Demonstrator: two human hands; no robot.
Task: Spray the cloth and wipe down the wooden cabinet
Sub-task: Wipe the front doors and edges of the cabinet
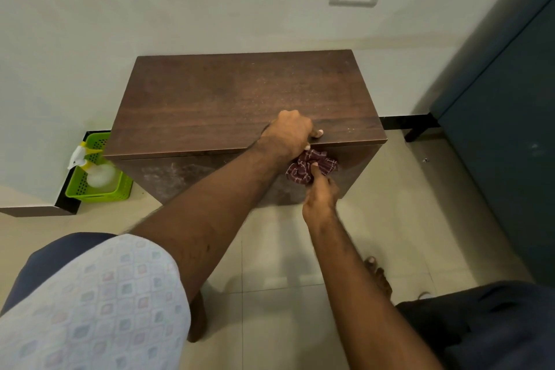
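At the cabinet (225,99), right hand (320,197) holds cloth (298,173); left hand (288,133) grips top.

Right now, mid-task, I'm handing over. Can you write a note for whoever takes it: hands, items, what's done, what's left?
Left hand: grips the front edge of the wooden cabinet top.
Right hand: holds the crumpled cloth against the cabinet's front face, upper right.
Spray bottle: lies in the green basket on the floor, left of the cabinet.
Done: cloth is on the front face; can't tell if it was sprayed.
Left: whitish smears on the front's left part, specks on the top.
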